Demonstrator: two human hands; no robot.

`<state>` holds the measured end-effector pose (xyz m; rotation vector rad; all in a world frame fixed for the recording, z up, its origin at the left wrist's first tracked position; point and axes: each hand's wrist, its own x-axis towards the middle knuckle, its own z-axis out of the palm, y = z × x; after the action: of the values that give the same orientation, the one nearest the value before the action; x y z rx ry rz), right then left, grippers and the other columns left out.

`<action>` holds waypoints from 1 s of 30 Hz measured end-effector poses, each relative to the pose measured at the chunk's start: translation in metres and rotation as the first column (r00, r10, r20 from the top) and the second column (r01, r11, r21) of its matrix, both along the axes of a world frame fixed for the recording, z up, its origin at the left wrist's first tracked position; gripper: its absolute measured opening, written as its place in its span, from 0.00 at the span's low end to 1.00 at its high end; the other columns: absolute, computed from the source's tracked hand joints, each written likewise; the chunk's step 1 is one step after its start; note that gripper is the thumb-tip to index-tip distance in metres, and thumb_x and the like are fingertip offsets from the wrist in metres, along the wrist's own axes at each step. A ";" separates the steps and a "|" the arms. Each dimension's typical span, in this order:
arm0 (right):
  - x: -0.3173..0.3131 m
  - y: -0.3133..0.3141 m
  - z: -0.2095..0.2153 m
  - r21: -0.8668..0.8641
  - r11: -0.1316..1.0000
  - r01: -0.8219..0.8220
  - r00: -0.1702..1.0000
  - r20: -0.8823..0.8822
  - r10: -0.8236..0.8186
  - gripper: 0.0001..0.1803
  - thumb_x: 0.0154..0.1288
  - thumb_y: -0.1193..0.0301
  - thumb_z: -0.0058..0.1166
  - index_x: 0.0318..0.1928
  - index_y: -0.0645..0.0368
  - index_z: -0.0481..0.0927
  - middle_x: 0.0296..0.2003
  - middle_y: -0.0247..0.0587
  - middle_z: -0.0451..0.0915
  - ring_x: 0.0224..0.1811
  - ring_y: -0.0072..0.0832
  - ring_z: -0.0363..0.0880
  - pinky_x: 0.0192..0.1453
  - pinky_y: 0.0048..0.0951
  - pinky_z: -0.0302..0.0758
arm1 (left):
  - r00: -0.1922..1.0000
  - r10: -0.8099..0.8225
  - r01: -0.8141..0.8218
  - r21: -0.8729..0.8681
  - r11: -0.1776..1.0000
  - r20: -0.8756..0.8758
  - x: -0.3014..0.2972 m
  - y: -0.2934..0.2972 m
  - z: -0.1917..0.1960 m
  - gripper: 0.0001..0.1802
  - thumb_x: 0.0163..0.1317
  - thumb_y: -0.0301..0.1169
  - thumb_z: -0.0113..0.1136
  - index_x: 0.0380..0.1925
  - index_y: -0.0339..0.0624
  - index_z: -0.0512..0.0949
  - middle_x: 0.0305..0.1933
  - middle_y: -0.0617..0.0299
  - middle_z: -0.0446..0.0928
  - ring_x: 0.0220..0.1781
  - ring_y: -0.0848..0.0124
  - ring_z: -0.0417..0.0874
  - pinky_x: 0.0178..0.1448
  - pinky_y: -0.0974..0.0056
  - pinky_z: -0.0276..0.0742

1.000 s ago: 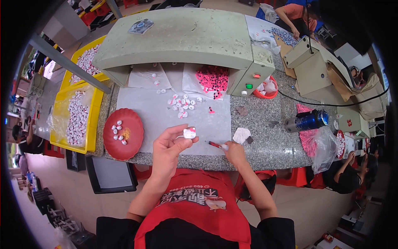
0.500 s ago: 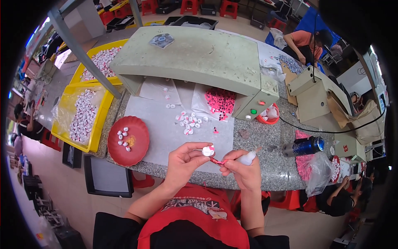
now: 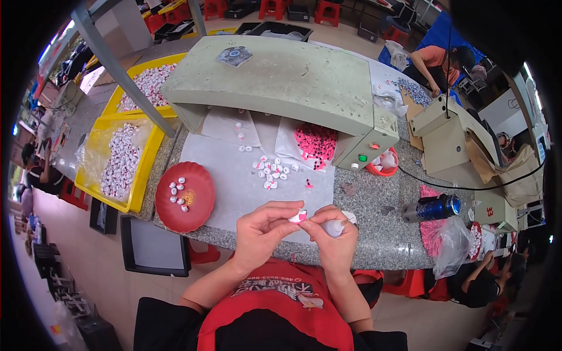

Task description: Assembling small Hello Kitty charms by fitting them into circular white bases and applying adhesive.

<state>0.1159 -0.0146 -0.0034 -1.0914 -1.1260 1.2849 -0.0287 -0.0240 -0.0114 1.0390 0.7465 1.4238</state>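
My left hand [image 3: 257, 231] pinches a small rounded white piece with pink on it [image 3: 298, 217] between thumb and fingers. From the other side, the thumb and fingertips of my right hand [image 3: 336, 245] press against this piece. A translucent white squeeze bottle [image 3: 334, 228] is tucked in my right hand, partly hidden by the fingers. Beyond my hands, a group of similar white pieces [image 3: 273, 172] lies on a white sheet [image 3: 234, 187]. A heap of small pink and black parts [image 3: 315, 142] sits farther back. To the left, a red scalloped plate [image 3: 170, 219] carries several white pieces.
A grey-green metal hood [image 3: 281, 73] with red and green buttons spans the table behind the sheet. Yellow trays [image 3: 139, 198] of white pieces stand left. A red bowl [image 3: 383, 171], a blue flask [image 3: 432, 207] and a plastic bag [image 3: 452, 248] are right. Co-workers sit nearby.
My right hand has moved left, bringing its fingertips to the white piece. The small red-pink part it pinched is no longer distinct. The bottle's tip has swung out of sight.
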 end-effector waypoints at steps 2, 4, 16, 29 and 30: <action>-0.001 -0.001 0.003 -0.018 1.000 0.006 0.999 -0.044 -0.007 0.09 0.46 0.82 0.61 0.31 0.62 0.78 0.26 0.32 0.73 0.29 0.15 0.69 0.32 0.15 0.66 | 1.000 -0.007 0.008 0.039 0.999 -0.024 -0.001 -0.001 0.001 0.17 0.52 0.12 0.52 0.44 0.28 0.71 0.49 0.48 0.70 0.49 0.65 0.75 0.52 0.66 0.75; 0.003 -0.002 0.010 0.005 0.999 -0.049 0.999 -0.020 0.049 0.10 0.46 0.83 0.60 0.32 0.62 0.79 0.26 0.32 0.73 0.28 0.15 0.69 0.32 0.15 0.66 | 0.997 -0.015 0.027 -0.153 0.988 0.078 0.002 -0.003 0.011 0.17 0.52 0.12 0.53 0.44 0.29 0.72 0.48 0.48 0.71 0.48 0.65 0.75 0.52 0.67 0.75; 0.016 0.001 0.011 0.155 0.980 -0.124 0.990 0.082 0.112 0.11 0.43 0.85 0.60 0.32 0.63 0.80 0.25 0.34 0.74 0.25 0.15 0.70 0.26 0.15 0.65 | 0.966 0.029 0.007 0.135 0.991 -0.259 0.004 -0.002 0.011 0.14 0.51 0.14 0.54 0.40 0.33 0.76 0.44 0.51 0.74 0.45 0.68 0.77 0.46 0.69 0.76; 0.011 0.007 0.002 0.053 0.994 -0.092 0.994 0.058 0.089 0.10 0.43 0.84 0.61 0.30 0.64 0.79 0.27 0.34 0.74 0.26 0.16 0.71 0.29 0.15 0.68 | 0.992 0.023 -0.020 0.030 0.999 -0.127 0.009 0.002 0.000 0.12 0.51 0.15 0.54 0.38 0.30 0.75 0.41 0.49 0.76 0.42 0.67 0.78 0.44 0.69 0.74; 0.010 0.010 -0.005 0.057 0.994 -0.088 0.995 0.058 0.085 0.10 0.43 0.84 0.61 0.30 0.64 0.79 0.27 0.34 0.74 0.26 0.16 0.71 0.29 0.15 0.68 | 0.996 0.008 -0.014 -0.069 0.998 -0.092 0.008 0.006 -0.005 0.12 0.52 0.15 0.53 0.39 0.30 0.75 0.41 0.49 0.76 0.42 0.67 0.78 0.45 0.68 0.74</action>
<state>0.1263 -0.0047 -0.0084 -1.0494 -1.2581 1.2864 -0.0204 -0.0176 -0.0165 1.0531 0.8633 1.3576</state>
